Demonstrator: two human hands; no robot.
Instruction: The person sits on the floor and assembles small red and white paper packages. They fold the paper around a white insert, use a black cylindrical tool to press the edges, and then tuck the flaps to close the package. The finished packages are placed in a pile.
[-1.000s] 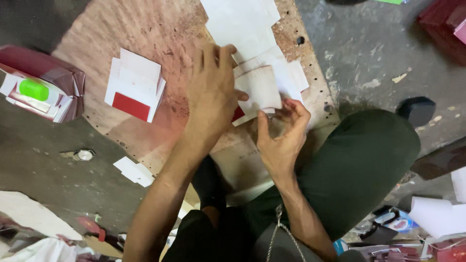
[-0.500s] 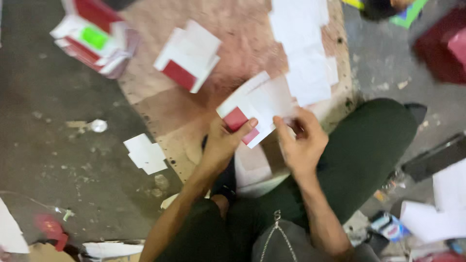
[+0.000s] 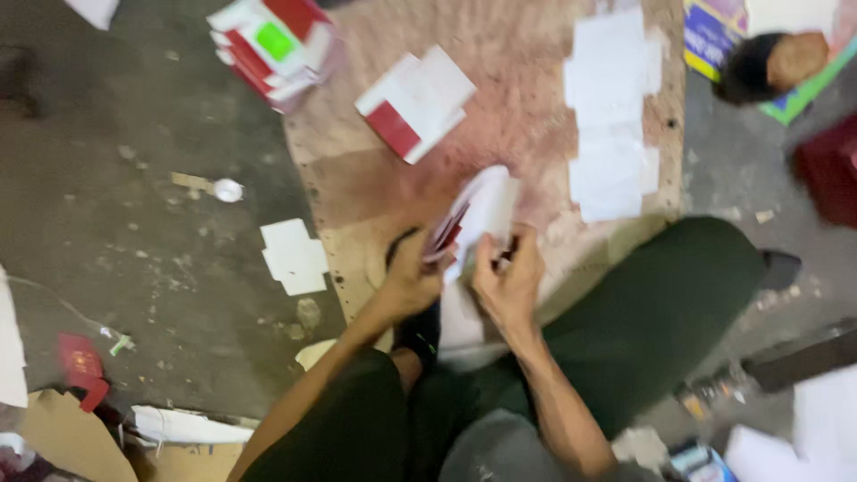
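My left hand and my right hand together hold a white-and-red flat carton blank, lifted off the wooden board and tilted nearly on edge. The left hand grips its red lower end, the right pinches its lower right side. The picture is blurred, so finger detail is unclear. My legs in dark green trousers are folded below the hands.
A stack of white-and-red blanks lies on the board. White flat blanks lie in a column at the board's right. A bundle of red-and-white cartons with a green patch sits top left. White pieces lie on the grey floor.
The view has shifted left and down. The blank has been raised from lying flat against the board to nearly on edge between both hands, which have closed in together.
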